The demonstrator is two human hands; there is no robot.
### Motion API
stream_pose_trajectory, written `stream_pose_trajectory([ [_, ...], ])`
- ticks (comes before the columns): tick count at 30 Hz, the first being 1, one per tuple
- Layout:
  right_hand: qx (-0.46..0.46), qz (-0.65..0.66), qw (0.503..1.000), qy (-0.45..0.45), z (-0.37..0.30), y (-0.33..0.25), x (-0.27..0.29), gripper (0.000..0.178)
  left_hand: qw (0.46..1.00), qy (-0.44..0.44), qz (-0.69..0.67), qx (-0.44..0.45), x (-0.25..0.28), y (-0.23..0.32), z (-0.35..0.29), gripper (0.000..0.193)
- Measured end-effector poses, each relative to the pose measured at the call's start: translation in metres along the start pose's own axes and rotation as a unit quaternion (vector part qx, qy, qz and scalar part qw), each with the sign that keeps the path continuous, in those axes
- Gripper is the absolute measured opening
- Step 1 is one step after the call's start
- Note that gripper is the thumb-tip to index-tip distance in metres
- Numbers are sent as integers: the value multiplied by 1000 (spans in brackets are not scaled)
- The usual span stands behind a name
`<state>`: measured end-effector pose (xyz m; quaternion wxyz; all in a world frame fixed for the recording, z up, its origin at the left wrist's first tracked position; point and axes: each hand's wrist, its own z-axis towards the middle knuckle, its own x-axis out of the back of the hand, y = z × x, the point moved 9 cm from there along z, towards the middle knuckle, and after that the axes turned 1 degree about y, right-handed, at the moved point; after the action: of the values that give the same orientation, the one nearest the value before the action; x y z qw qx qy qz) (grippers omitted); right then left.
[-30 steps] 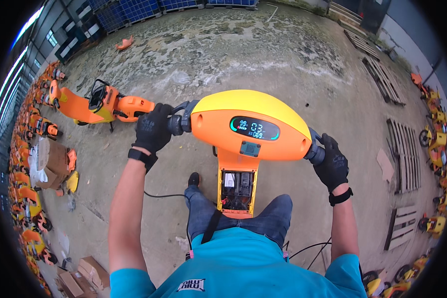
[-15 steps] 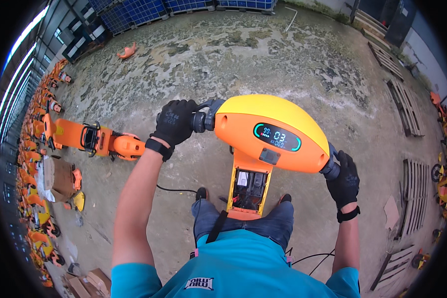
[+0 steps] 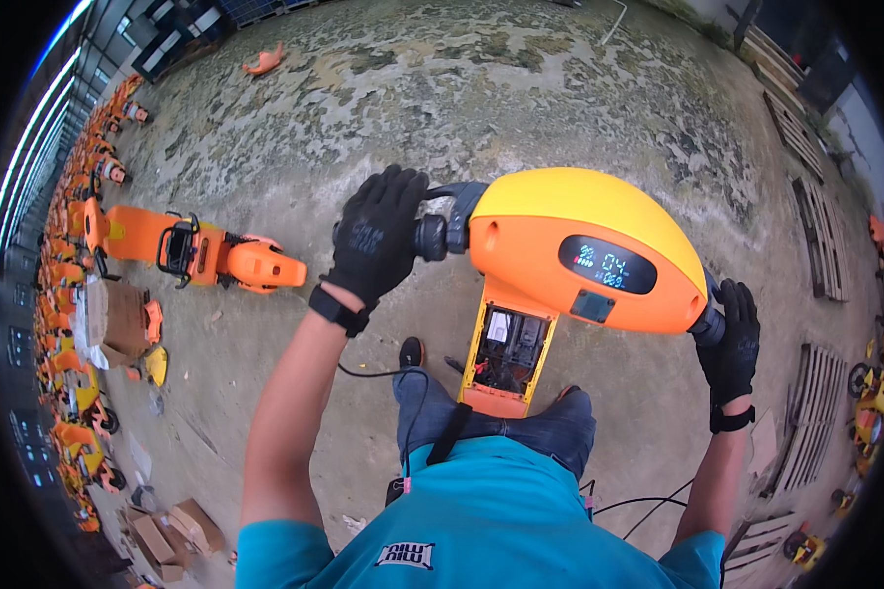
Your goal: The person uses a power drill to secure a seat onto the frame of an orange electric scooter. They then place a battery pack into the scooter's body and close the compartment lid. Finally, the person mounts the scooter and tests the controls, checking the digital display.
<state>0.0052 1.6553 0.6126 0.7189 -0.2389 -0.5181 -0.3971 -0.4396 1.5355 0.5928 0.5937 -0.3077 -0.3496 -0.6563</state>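
Note:
I straddle an orange and yellow electric scooter, its handlebar cover in front of me. On that cover a dark oval display is lit. My left hand, in a black glove, lies over the left handlebar grip, fingers reaching forward near the brake lever. Closed around the right handlebar grip is my right hand, also gloved; part of that grip is hidden beneath it. Between my legs an open compartment shows wiring and dark and white parts.
Another orange scooter stands to my left, near a cardboard box. Rows of scooters line the left side. Wooden pallets lie along the right. An orange plastic piece rests on the patchy concrete floor ahead.
The handlebar and both hands have shifted right in view. The fingers of my left hand have straightened forward. The display reads differently, and the surrounding floor has shifted slightly.

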Motion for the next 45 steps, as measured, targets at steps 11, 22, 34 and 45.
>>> stream_pose_trajectory([
  [11, 9, 3, 1000, 16, -3, 1, -1, 67, 993, -101, -31, 57, -21, -15, -4, 36],
  [22, 14, -26, 999, 32, 16, -9, -1, 68, 998, -55, 8, 41, -17, -17, 4, 40],
  [34, 33, 61, 998, -13, 21, -2, -14, 58, 997, -56, -51, 7, -26, -19, 22, 53],
  [45, -5, -7, 1000, 0, 22, 4, -10, 74, 994, -95, -37, 36, -33, -21, 35, 54],
])
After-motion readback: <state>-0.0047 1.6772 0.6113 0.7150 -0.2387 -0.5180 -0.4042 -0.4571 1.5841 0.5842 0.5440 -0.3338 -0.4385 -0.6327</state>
